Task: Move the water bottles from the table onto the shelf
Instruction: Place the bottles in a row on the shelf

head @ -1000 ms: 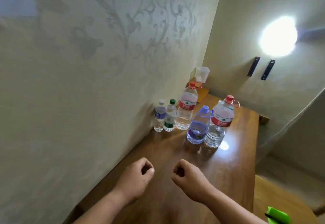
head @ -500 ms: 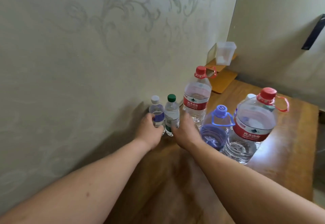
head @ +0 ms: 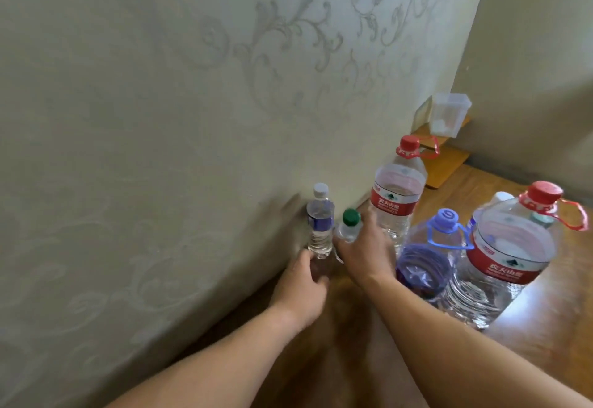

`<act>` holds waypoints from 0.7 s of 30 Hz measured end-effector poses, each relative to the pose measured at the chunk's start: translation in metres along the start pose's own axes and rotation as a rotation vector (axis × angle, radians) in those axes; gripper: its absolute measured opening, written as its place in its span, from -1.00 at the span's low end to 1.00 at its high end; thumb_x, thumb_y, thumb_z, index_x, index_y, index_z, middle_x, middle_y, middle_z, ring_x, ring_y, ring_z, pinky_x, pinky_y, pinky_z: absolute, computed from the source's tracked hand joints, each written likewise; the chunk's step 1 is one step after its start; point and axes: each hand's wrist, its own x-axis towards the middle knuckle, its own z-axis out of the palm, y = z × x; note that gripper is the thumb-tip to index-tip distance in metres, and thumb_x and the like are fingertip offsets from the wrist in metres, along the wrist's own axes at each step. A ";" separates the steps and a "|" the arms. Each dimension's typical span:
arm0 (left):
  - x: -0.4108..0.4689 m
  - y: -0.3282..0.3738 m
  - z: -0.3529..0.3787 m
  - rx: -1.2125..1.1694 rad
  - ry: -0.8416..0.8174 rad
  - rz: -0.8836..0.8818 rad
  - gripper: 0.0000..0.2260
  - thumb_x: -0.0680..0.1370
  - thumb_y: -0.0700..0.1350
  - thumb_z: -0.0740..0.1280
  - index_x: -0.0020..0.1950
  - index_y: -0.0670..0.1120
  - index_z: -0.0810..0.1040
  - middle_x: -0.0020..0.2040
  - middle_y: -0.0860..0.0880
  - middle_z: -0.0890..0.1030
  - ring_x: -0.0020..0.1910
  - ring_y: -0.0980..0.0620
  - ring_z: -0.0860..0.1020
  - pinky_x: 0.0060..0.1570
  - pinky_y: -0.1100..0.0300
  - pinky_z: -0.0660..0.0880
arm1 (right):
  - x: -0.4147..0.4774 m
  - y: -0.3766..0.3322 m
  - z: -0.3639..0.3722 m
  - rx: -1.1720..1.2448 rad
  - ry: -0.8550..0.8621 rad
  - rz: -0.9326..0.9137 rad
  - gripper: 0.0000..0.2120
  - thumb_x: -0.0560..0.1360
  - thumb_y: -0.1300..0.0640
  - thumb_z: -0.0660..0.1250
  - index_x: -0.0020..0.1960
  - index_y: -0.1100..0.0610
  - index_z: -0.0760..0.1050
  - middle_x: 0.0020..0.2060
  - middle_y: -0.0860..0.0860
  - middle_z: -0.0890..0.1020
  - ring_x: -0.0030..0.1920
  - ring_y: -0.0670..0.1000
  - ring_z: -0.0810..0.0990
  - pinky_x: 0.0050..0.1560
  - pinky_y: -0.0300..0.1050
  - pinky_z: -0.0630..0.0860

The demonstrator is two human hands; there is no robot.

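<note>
Near the middle of the frame the left hand (head: 301, 289) is curled round the foot of the small white-capped bottle (head: 319, 225) by the wall. The right hand (head: 365, 255) is wrapped about the green-capped bottle (head: 349, 223) just beside it. Further right on the desk (head: 545, 327) stand a tall red-capped bottle (head: 396, 196), a purple-capped bottle (head: 430, 257) and a wide red-capped bottle (head: 510, 257).

Behind right hand (head: 365, 257): green-capped bottle (head: 350, 220)
</note>
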 end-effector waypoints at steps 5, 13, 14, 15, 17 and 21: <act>-0.049 -0.012 -0.049 0.006 -0.067 0.081 -0.46 0.60 -0.02 0.44 0.56 -0.01 0.39 0.47 -0.06 0.53 0.44 -0.04 0.51 0.43 0.20 0.37 | -0.076 -0.015 -0.017 0.070 -0.026 -0.103 -0.43 0.43 -0.12 0.60 0.32 -0.09 0.43 0.15 -0.05 0.69 0.15 0.06 0.69 0.13 0.09 0.64; -0.176 -0.077 -0.177 -0.060 0.056 0.194 -0.45 0.46 0.04 0.56 0.40 0.07 0.48 0.32 0.04 0.53 0.14 0.03 0.63 0.13 0.10 0.57 | -0.248 -0.178 -0.040 0.038 -0.254 -0.417 -0.39 0.36 -0.06 0.65 0.28 -0.15 0.41 0.04 -0.11 0.69 0.03 0.00 0.70 0.03 0.16 0.64; -0.206 -0.085 -0.203 -0.055 0.109 0.213 -0.49 0.48 0.02 0.54 0.39 0.04 0.49 0.32 0.04 0.51 0.10 0.03 0.62 0.09 0.09 0.58 | -0.275 -0.199 -0.038 0.047 -0.297 -0.454 -0.38 0.37 -0.08 0.64 0.30 -0.17 0.39 0.07 -0.11 0.68 0.03 -0.01 0.70 0.03 0.16 0.65; -0.233 -0.100 -0.225 -0.052 0.151 0.219 -0.51 0.49 0.03 0.53 0.38 0.04 0.48 0.30 0.04 0.53 0.08 0.02 0.62 0.07 0.05 0.61 | -0.303 -0.221 -0.036 0.055 -0.336 -0.485 -0.38 0.37 -0.09 0.63 0.30 -0.19 0.39 0.08 -0.12 0.68 0.02 -0.02 0.71 -0.01 0.14 0.66; -0.287 -0.131 -0.269 -0.063 0.224 0.209 -0.50 0.49 0.07 0.53 0.36 0.06 0.44 0.25 0.05 0.61 0.08 0.01 0.65 0.07 0.00 0.64 | -0.358 -0.257 -0.026 0.081 -0.412 -0.550 -0.41 0.36 -0.10 0.63 0.27 -0.23 0.40 0.07 -0.14 0.67 -0.02 -0.11 0.70 -0.11 0.00 0.62; -0.391 -0.202 -0.356 -0.120 0.329 0.124 -0.50 0.41 0.09 0.58 0.25 0.20 0.43 0.15 0.13 0.68 0.06 0.09 0.67 0.05 0.03 0.64 | -0.449 -0.323 0.011 0.156 -0.578 -0.704 -0.41 0.36 -0.15 0.63 0.28 -0.27 0.41 0.12 -0.21 0.70 0.07 -0.17 0.69 0.06 0.03 0.64</act>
